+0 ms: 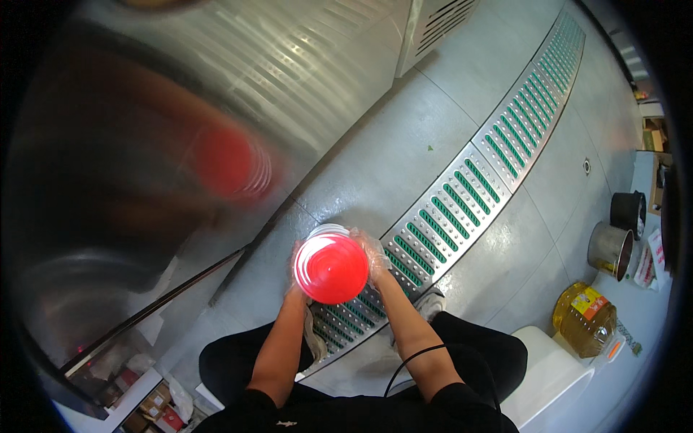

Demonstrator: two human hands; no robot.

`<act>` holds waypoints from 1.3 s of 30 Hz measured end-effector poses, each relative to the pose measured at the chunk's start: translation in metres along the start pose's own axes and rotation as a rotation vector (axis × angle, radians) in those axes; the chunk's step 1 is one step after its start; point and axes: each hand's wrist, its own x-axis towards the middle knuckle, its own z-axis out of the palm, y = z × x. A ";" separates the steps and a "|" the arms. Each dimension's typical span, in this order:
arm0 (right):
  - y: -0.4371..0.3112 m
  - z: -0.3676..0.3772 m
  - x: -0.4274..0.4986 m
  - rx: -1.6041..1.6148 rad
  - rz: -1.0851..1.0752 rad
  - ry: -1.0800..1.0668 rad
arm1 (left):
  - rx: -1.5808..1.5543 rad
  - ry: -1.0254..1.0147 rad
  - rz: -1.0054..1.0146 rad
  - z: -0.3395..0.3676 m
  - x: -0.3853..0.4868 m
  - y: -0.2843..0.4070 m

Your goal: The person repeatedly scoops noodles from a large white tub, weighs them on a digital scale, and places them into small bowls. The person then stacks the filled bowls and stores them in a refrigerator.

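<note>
A stack of round red plastic bowls or lids (330,270) is held up before me, over the floor. Its top face is glossy red, and whitish stacked rims (328,229) show at its far side. My left hand (295,265), in a clear plastic glove, presses against the left side of the stack. On the opposite side, my right hand (372,254) grips it, also in a clear glove. Most of the left fingers are hidden by the stack. A blurred red reflection of it appears in the stainless steel panel (335,70) to the left.
A metal drain grate (449,216) with green slots runs diagonally under my feet. On the right are a large jug of yellow oil (584,319), a steel pot (609,249), a black pot (628,211) and a white tub (547,379). Small boxes (157,400) sit on a lower-left shelf.
</note>
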 end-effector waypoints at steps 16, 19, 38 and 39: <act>-0.008 0.091 -0.023 1.038 0.177 -0.279 | 0.248 0.294 0.336 -0.070 -0.061 0.038; -0.018 0.127 -0.033 0.971 0.172 -0.281 | 0.367 0.269 0.336 -0.095 -0.093 0.065; -0.061 0.056 -0.055 -0.010 -0.208 -0.287 | 1.163 -0.054 0.843 0.115 -0.266 0.142; -0.064 0.052 -0.056 -0.028 -0.232 -0.297 | 1.119 -0.009 0.842 0.132 -0.260 0.139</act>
